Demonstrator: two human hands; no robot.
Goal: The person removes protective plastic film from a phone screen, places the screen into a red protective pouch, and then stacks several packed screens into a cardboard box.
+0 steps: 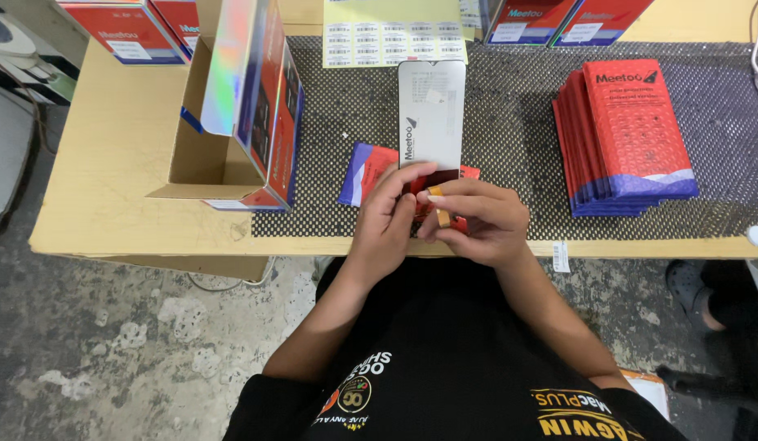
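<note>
I see my left hand [389,214] and right hand [479,220] both gripping a flat grey-white sleeve [431,114] over the tan wooden tabletop [126,155]. My fingers hide its bottom end. A red packet [368,173] peeks out underneath.

A flat grey-white panel [431,114], screen-shaped, stood up from a red-and-blue sleeve [367,173] on the mat. A stack of red packets with blue bottoms [628,135] lay to its right. An open carton with a glossy flap [240,106] sat left. A yellow sheet of small white labels [393,37] lay behind, with red boxes [130,31] along the far edge.
</note>
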